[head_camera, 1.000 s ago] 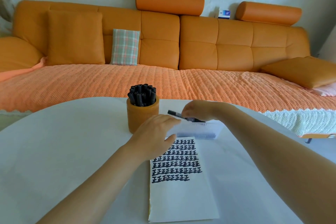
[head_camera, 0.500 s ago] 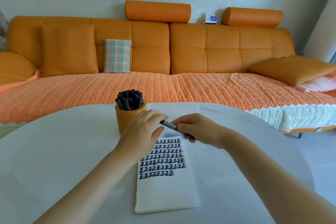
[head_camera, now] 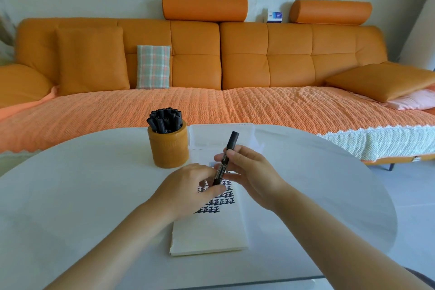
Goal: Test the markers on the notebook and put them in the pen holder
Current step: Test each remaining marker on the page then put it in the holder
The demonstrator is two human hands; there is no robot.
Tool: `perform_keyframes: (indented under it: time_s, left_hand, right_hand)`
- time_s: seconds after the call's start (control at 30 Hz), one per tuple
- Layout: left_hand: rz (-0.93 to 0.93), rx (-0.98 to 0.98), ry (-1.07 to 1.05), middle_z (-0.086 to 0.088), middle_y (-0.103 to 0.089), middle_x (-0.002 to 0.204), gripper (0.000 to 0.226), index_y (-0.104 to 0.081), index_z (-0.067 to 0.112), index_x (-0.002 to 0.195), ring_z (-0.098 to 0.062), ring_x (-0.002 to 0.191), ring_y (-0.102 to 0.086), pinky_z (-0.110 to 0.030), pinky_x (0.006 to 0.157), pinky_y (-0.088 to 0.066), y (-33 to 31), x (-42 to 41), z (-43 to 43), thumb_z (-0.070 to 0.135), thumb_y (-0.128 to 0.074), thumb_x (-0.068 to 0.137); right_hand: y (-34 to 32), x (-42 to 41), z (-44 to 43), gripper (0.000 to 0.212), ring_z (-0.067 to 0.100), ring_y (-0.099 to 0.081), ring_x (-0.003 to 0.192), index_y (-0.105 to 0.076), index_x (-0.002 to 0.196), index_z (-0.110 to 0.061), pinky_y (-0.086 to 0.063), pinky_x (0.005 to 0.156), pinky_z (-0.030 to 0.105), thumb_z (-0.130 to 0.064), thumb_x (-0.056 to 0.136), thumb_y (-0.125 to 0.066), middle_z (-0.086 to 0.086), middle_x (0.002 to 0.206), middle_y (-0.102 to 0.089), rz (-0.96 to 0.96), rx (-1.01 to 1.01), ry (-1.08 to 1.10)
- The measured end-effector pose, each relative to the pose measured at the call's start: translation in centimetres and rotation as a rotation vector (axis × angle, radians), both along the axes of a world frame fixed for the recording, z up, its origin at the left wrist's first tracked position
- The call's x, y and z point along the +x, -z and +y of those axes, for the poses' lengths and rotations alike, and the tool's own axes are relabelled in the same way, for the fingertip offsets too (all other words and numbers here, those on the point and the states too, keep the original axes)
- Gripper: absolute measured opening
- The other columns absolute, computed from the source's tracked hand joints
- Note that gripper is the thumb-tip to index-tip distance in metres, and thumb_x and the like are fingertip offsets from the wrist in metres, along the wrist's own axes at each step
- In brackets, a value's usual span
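On the white tabletop [head_camera: 82, 195], toward its far edge and left of the middle, stands the orange pen holder [head_camera: 168, 148], upright and packed with black markers [head_camera: 164, 120], caps up. Nearer the middle, the left grip [head_camera: 190, 192] pinches the lower end of a single black marker [head_camera: 224, 160] between thumb and fingertips. That marker is tilted, its upper end (a dark cap or butt, hard to tell which) pointing up and toward the far edge. It hangs over the notebook [head_camera: 209, 228], which lies flat between the tabletop's centre and its near edge; rows of dark blue characters fill the upper part of the open page. The right grip [head_camera: 249, 172] is curled around the marker's middle, just beside the left one. Beyond both, close to the far edge and just beside the pen holder, lies a pale flat case [head_camera: 211, 139].
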State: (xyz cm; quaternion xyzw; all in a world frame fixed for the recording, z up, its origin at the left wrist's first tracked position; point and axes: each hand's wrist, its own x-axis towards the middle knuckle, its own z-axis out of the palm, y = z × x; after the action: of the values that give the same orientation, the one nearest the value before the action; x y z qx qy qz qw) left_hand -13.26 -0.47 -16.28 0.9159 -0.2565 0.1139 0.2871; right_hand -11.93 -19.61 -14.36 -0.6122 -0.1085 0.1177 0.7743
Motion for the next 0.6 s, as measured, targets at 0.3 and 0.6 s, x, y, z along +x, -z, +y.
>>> perform_keyframes:
  time_s: [0.3, 0.6]
  left_hand:
    - [-0.035, -0.11, -0.102, 0.022, -0.058, 0.098, 0.029, -0.051, 0.033, 0.121, -0.001, 0.089, -0.058, -0.027, 0.072, -0.052, -0.3, 0.6, 0.9, 0.044, -0.051, 0.094]
    - [-0.201, 0.098, 0.072, 0.013, -0.061, 0.088, 0.015, -0.064, 0.023, 0.103, -0.005, 0.078, -0.053, -0.033, 0.064, -0.049, 0.0, 0.4, 0.9, 0.033, -0.062, 0.092]
  right_hand:
    - [0.5, -0.2, -1.4, 0.022, 0.011, -0.048, 0.062, -0.059, 0.089, -0.027, -0.039, 0.06, 0.028, -0.041, 0.099, -0.046, -0.008, 0.069, -0.055, -0.369, -0.977, 0.035]
    - [0.4, -1.1, -0.8, 0.027, 0.02, -0.05, 0.067, -0.053, 0.083, -0.019, -0.042, 0.063, 0.039, -0.032, 0.102, -0.042, -0.006, 0.072, -0.053, -0.708, -1.273, -0.073]
